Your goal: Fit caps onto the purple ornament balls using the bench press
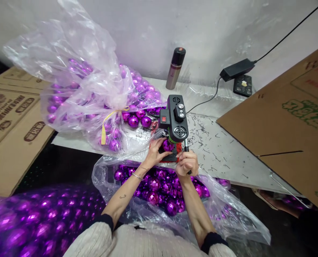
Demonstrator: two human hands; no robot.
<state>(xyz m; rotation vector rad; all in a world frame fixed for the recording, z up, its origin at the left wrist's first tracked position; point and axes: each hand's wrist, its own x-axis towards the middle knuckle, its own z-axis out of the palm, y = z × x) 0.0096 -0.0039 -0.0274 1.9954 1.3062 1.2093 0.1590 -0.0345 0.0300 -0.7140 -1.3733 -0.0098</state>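
A shiny purple mirrored ball sits beneath the black tabletop machine. Thumb and fingers of my left hand close round that ball from the left. My right hand is wrapped round the black-ended lever at the machine's right side. Under the ball shows a dark base with red edges. Many more purple balls lie in an open clear plastic bag below my forearms. The underside of the machine, above the ball, is partly hidden.
A tied plastic bag of purple balls stands at left on the white table, which is strewn with dark bits. Behind are a spray can and a power adapter. Cardboard boxes flank both sides; another person's arm shows lower right.
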